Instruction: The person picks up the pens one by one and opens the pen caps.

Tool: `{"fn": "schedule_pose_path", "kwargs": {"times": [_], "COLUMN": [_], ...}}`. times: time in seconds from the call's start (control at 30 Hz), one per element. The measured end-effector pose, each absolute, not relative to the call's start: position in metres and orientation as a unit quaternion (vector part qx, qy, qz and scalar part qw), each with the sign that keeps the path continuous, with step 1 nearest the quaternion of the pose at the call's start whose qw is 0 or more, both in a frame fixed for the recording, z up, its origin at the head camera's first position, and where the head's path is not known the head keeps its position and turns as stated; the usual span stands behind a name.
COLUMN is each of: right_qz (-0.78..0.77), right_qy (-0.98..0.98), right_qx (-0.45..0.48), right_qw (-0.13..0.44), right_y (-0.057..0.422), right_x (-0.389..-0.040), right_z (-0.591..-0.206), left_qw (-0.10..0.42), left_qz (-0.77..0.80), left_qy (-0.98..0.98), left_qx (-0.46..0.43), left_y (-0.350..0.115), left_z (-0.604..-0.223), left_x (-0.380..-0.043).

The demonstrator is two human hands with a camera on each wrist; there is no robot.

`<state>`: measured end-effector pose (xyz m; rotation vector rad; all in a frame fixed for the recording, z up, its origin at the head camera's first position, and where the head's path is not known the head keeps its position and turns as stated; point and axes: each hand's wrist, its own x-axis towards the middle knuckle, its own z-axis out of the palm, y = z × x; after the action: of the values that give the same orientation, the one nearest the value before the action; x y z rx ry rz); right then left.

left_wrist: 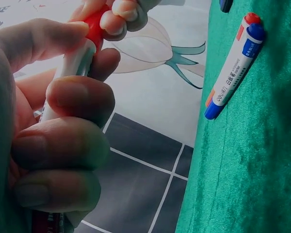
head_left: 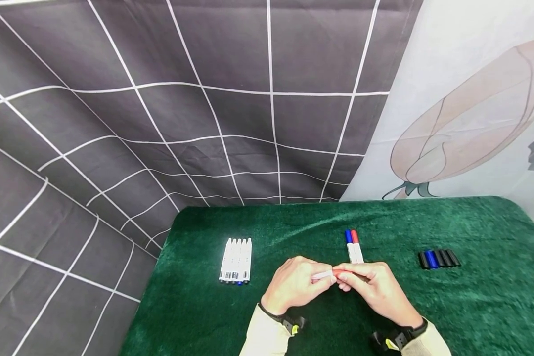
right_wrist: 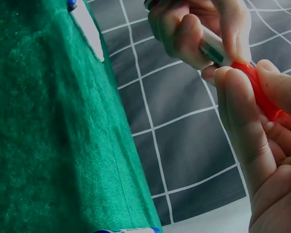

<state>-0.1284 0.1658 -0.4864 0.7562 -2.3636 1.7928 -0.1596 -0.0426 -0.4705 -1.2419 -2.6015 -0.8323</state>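
My left hand [head_left: 295, 284] grips the white barrel of a whiteboard marker [left_wrist: 77, 60], its fingers curled round it. At the barrel's end, my right hand [head_left: 380, 289] pinches the red cap [right_wrist: 256, 90] between thumb and fingers. Cap and barrel meet in the right wrist view; whether the cap sits fully on cannot be told. Just beyond the hands, a blue-capped marker [left_wrist: 237, 68] and a red-capped marker [head_left: 357, 248] lie side by side on the green cloth, their near ends partly hidden in the head view by the right hand.
Several white markers [head_left: 236, 259] without caps lie in a row on the left of the green-covered table [head_left: 191, 316]. To the right is a row of several loose caps [head_left: 447, 258], black with one blue cap [head_left: 432, 259]. Grid-patterned cloth [head_left: 231, 113] hangs behind the table.
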Motion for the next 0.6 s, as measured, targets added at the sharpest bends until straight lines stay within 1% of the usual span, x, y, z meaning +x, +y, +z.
{"fn": "schedule_pose_path", "kwargs": {"times": [0.2,0.6], "right_qz": [0.577,0.575], "right_qy": [-0.776,-0.772], "right_qx": [0.253,0.267], "right_qw": [0.042,0.045], "right_y": [0.1668,0.164], "right_x": [-0.1287,-0.1283], "right_z": [-0.489,-0.4882], "left_qw": [0.058,0.048], "left_qz": [-0.285,-0.287], "left_qy": [-0.865,-0.867], "left_qx": [-0.409,-0.405], "left_y": [-0.0439,-0.0468], "left_z": [-0.4704,-0.4715], "left_x": [-0.1601,-0.1605]}}
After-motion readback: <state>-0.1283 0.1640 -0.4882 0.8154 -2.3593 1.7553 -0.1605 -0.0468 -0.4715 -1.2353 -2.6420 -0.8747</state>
